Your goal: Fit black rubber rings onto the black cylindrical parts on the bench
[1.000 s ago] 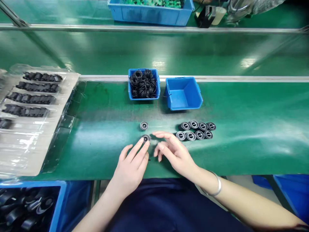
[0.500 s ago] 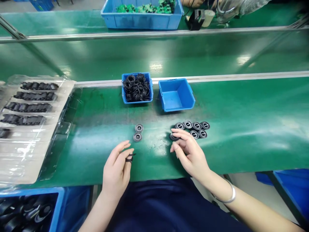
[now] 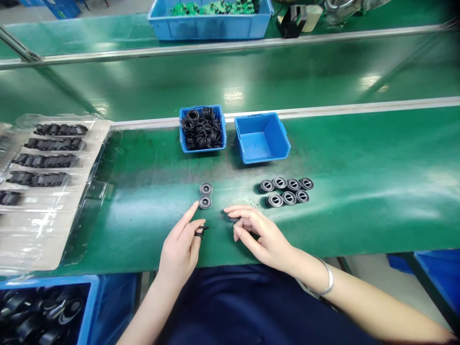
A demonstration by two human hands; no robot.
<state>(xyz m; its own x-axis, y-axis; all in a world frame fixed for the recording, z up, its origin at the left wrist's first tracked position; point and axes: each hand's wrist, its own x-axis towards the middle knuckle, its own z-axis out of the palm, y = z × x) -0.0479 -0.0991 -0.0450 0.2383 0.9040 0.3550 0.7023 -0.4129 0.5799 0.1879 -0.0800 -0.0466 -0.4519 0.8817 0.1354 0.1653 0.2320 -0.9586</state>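
Near the front edge of the green table [image 3: 362, 201], the left hand [image 3: 182, 239] has its grip pinched on a small black looped piece [image 3: 200, 233], thumb and curled fingers together. Its index finger is stretched out, the tip right at the nearer of two black round caps [image 3: 204, 202]; the two sit one behind the other, each with a small centre hole. To their right, the right hand [image 3: 261, 235] has its grip bent about a black round part [image 3: 233, 218], mostly hidden beneath the fingertips. A silver bracelet [image 3: 328, 280] circles the right wrist.

Beyond the right hand, seven black cylinders [image 3: 289, 197] stand close together in two rows, four behind and three in front, a pale bar across each top. Farther back, a blue bin [image 3: 223, 125] heaped with black wire coils [image 3: 203, 129] stands just left of a second blue bin [image 3: 265, 145]. At the left, a clear plastic tray [image 3: 39, 232] carries rows of black parts [image 3: 45, 161]. Below it, a blue crate [image 3: 92, 302] contains larger black parts [image 3: 32, 321]. On the far shelf, a light-blue tub [image 3: 212, 29] bears green pieces [image 3: 219, 8].
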